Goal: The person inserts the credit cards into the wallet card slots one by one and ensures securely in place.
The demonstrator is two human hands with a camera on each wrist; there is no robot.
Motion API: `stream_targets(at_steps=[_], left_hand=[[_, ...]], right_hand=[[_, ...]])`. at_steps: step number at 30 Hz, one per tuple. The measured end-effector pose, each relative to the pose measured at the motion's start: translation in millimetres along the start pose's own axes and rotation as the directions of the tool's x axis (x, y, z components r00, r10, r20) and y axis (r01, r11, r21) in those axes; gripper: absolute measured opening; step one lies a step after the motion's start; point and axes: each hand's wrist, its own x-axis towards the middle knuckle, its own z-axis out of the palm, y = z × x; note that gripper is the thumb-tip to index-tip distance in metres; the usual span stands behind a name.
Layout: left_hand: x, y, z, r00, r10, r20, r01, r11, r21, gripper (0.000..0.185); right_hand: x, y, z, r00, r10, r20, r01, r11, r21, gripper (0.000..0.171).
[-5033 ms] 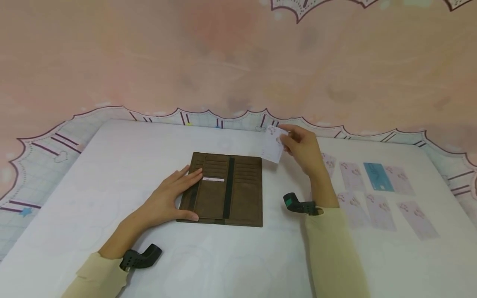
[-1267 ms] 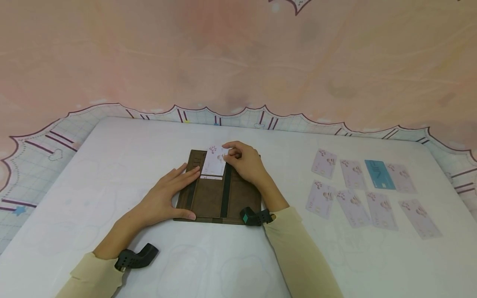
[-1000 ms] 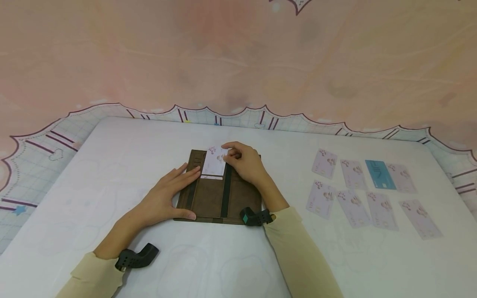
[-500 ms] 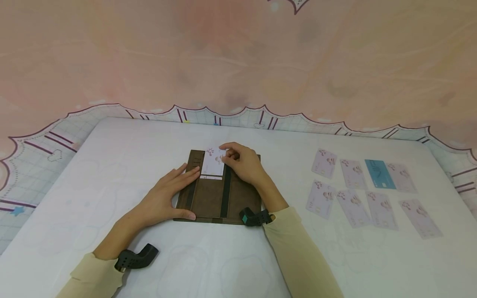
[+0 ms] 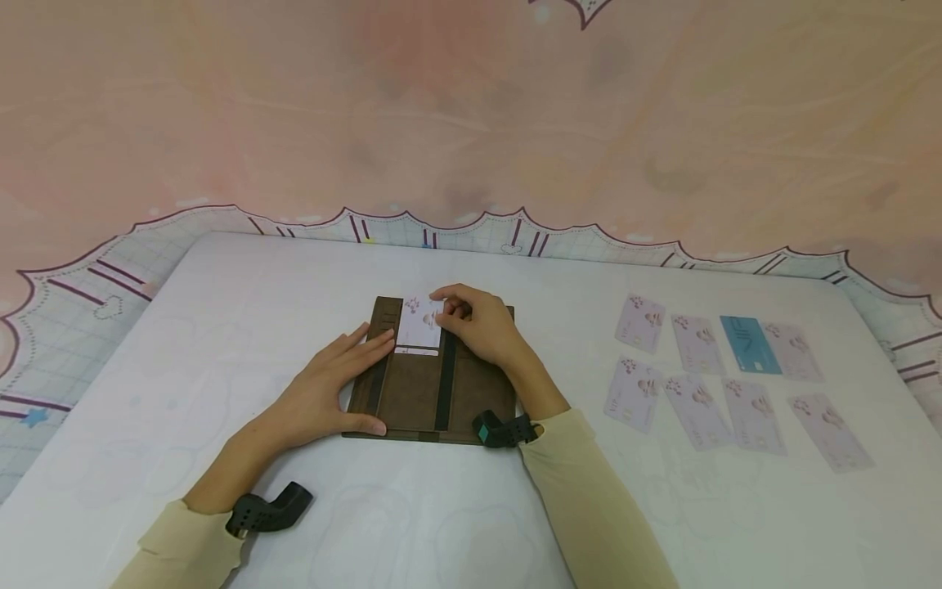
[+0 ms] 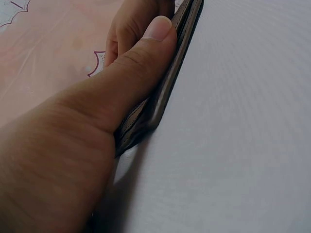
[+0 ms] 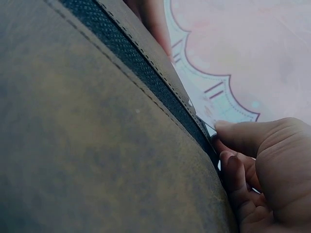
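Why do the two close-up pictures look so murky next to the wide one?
Head view: soft, even light, faint shadows, wallet and loose cards fairly sharp. Left wrist view: the left hand fills the frame, dim and soft. Right wrist view: wallet leather too near, blurred; right hand's fingers shaded.

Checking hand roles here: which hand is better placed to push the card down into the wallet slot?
Probably the right hand: it already pinches the card over the slots. The left hand lies flat, steadying the wallet.
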Motion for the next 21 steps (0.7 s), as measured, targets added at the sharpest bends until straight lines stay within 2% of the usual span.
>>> stream_targets(at_steps=[12, 21], left_hand=[[-2.7, -0.8, 0.1, 0.997, 0.074, -0.031, -0.074, 0.997, 0.020, 0.109], [-2.0, -0.1, 1.1, 0.995, 0.092, -0.035, -0.091, 0.995, 0.042, 0.107]], right_hand=[[-1.2, 1.2, 0.2, 1.000, -0.020, 0.015, 0.019, 1.000, 0.009, 0.025], [-1.4, 0.8, -1.0, 1.000, -0.018, 0.012, 0.018, 0.999, 0.034, 0.025]])
